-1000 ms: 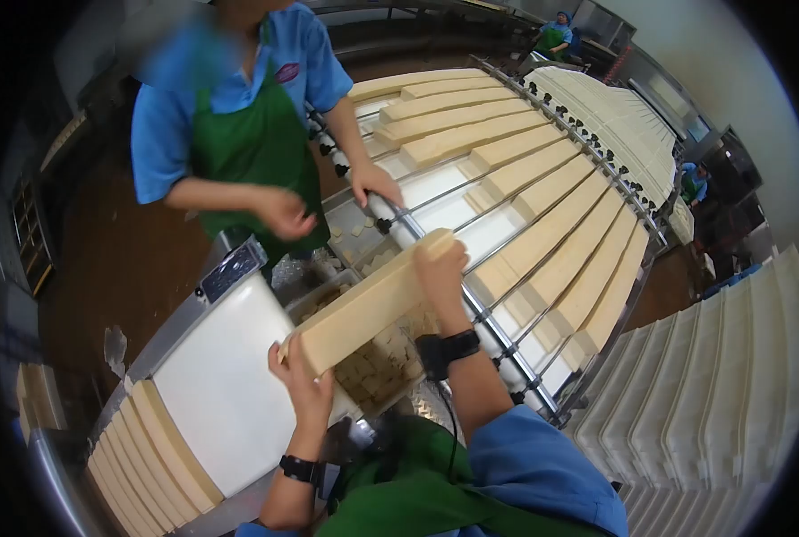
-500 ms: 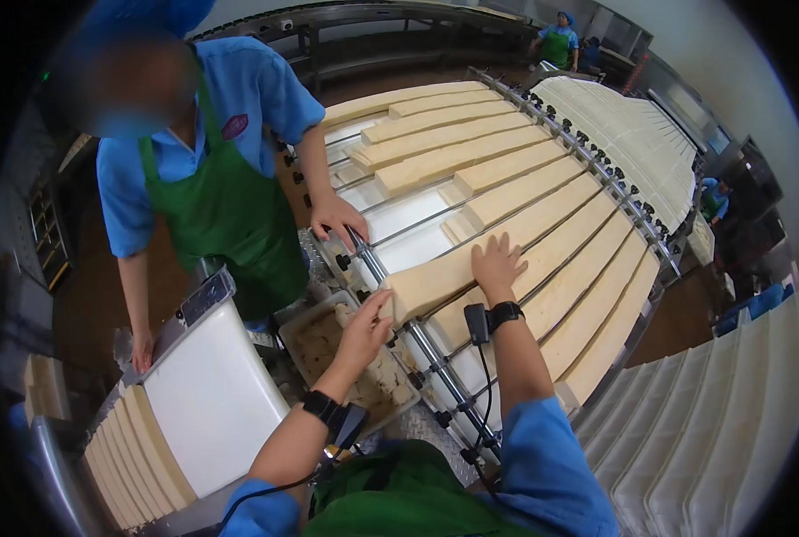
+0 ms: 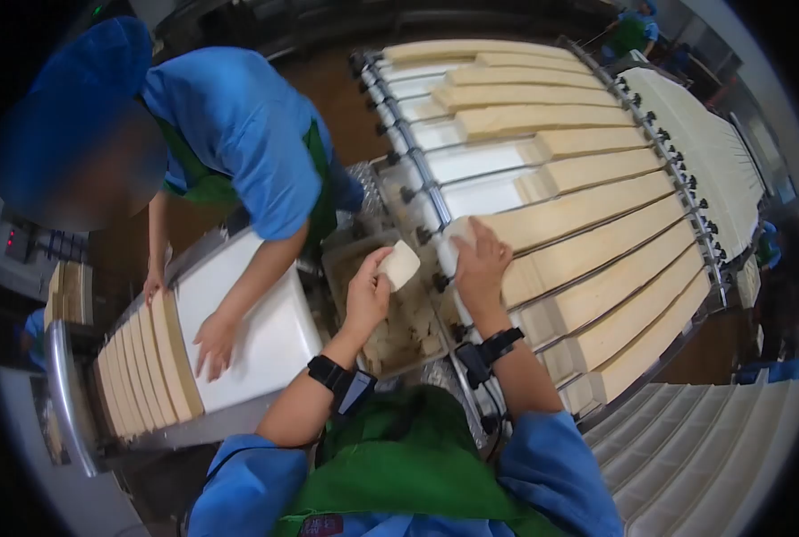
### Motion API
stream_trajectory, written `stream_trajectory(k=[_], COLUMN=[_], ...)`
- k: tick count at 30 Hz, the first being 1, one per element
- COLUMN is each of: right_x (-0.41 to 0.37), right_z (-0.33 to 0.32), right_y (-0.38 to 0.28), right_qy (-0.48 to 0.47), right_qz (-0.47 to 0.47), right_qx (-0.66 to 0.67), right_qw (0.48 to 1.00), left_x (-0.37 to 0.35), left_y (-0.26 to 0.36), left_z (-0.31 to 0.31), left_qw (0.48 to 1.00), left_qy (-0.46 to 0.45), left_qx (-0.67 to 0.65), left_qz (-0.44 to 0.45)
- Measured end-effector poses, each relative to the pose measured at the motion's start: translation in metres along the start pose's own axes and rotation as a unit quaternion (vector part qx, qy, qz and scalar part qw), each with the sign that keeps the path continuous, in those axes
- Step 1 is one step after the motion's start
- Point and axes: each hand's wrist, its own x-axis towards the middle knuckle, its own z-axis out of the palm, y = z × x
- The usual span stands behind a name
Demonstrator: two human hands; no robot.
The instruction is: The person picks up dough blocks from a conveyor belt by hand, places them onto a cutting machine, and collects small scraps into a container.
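Observation:
My left hand (image 3: 366,302) is closed on a small, flat, pale offcut (image 3: 400,265), held between thumb and fingers above a bin (image 3: 335,265). My right hand (image 3: 482,268) is at the near end of a long pale slab (image 3: 587,210) on the slatted conveyor. Its fingers curl over the slab's end, and the palm hides part of it. More long slabs (image 3: 623,259) lie side by side there, parted by thin metal rods. Pale scraps (image 3: 408,336) lie in the bin below my left hand.
A metal roller bar (image 3: 431,192) with black knobs edges the conveyor. Left, a co-worker (image 3: 238,134) leans over a white board (image 3: 238,304), one hand on a row of upright pale slabs (image 3: 140,367). Stacked white trays (image 3: 686,456) stand at lower right.
My left hand has left the slab's end and now holds an offcut over the bin. My right hand has shifted to the slab's near end. The co-worker has bent toward the white board.

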Motion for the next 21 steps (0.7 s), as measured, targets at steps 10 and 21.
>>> stream_trajectory(k=[10,21], right_x=[-0.001,-0.005], right_z=[0.012,0.027], right_y=[0.001,0.012], right_qy=[0.034,0.036], right_qz=[0.011,0.007], right_qx=[-0.013,-0.021], right_qw=[0.999,0.999], left_x=[-0.095,-0.231], left_y=[-0.001,-0.081], left_z=[-0.100,-0.263], left_qw=[0.994,0.842], left_qy=[0.007,0.399], left_qx=[0.099,0.356], left_qz=[-0.052,-0.072])
